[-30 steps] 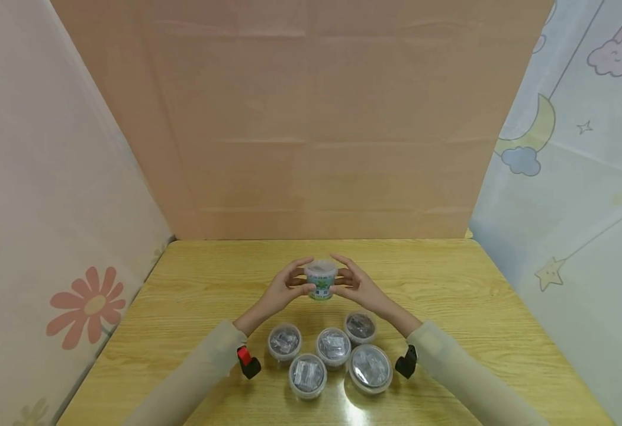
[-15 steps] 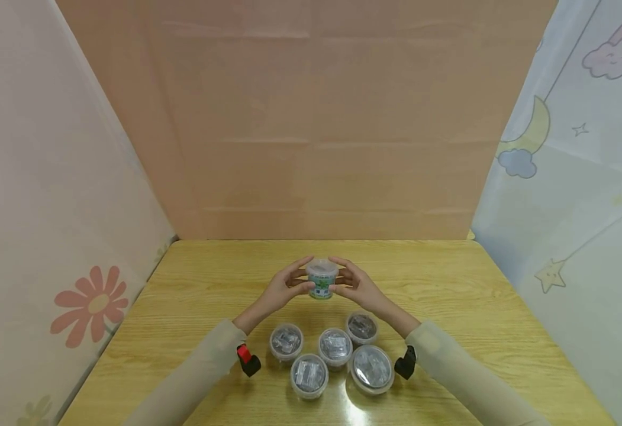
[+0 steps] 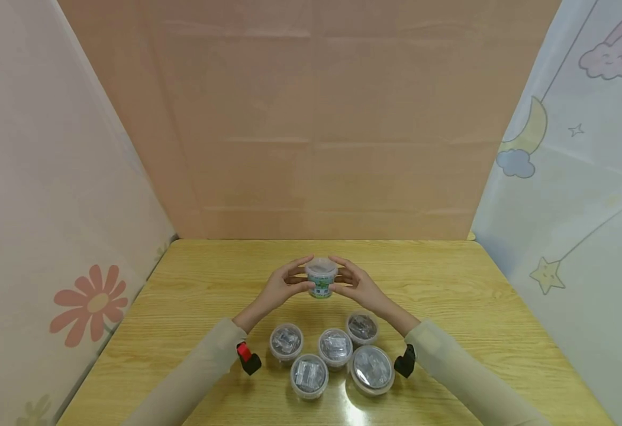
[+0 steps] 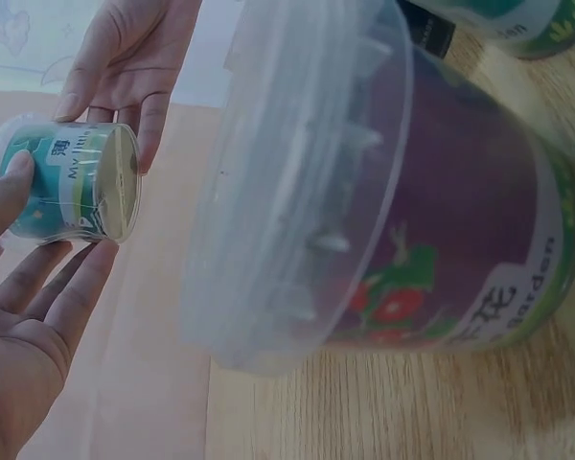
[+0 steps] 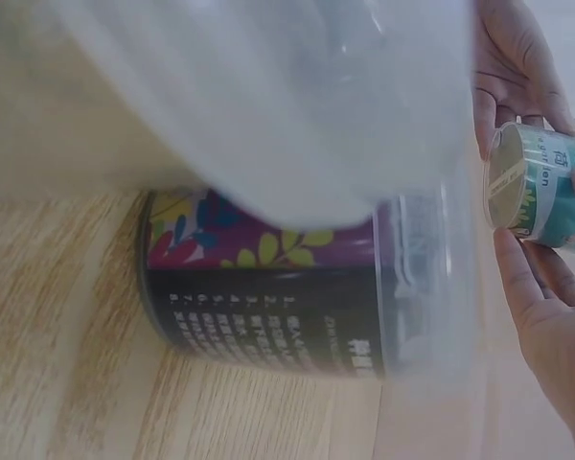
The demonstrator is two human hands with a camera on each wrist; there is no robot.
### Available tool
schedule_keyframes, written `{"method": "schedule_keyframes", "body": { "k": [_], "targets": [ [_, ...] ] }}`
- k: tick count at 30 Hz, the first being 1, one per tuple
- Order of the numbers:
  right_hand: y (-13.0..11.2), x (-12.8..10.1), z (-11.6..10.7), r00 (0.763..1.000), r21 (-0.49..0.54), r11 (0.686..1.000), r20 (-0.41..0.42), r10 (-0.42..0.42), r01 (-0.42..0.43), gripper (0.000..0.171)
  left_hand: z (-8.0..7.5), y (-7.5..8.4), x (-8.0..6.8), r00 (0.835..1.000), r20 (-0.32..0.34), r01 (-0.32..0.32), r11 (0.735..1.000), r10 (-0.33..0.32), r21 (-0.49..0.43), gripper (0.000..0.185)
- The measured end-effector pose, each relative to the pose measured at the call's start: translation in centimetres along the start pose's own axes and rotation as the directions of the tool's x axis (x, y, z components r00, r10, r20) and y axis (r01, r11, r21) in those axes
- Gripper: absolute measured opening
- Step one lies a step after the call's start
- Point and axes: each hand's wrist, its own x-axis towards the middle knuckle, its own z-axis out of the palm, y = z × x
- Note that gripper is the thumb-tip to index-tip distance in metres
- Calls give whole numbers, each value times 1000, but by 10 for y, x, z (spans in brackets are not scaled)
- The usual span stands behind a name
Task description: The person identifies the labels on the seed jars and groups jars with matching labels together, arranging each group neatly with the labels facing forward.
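A small plastic tub (image 3: 321,285) with a clear lid and a teal-green label is held up over the table. My left hand (image 3: 281,287) grips its left side, thumb in front and fingers behind. On the opposite side my right hand (image 3: 360,289) grips it the same way. In the left wrist view the tub (image 4: 62,182) lies sideways in the picture, its pale base showing. The right wrist view shows the tub (image 5: 537,187) between both hands, with "garden" on its label. What is inside the held tub cannot be made out.
Several lidded tubs with plastic-wrapped packets stand between my forearms: one at left (image 3: 286,341), a front one (image 3: 309,376), a middle one (image 3: 335,347), a rear one (image 3: 361,327) and a wider one (image 3: 371,370). Printed cloths flank the wooden table (image 3: 209,260); an orange-brown sheet (image 3: 311,148) hangs behind.
Both hands keep holding the tub almost still. The head view shifts slightly; the standing tubs stay in place.
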Motion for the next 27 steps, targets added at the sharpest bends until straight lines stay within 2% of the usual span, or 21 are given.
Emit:
{"method": "schedule_keyframes", "body": {
  "k": [5, 8, 22, 27],
  "targets": [
    [0, 3, 0, 1000, -4, 1000, -3, 7, -7, 65, -2, -1, 1, 999, -4, 36, 998, -36, -44, 60],
    [0, 5, -1, 1000, -8, 1000, -1, 7, -7, 65, -3, -2, 3, 999, -3, 35, 998, -35, -59, 60],
    [-3, 15, -13, 999, -124, 992, 31, 19, -15, 61, -8, -3, 11, 998, 19, 63, 998, -62, -12, 59],
    [-1, 19, -16, 998, -164, 986, 51, 24, -15, 60, -10, -22, 16, 998, 19, 58, 998, -58, -8, 62]
  ]
}}
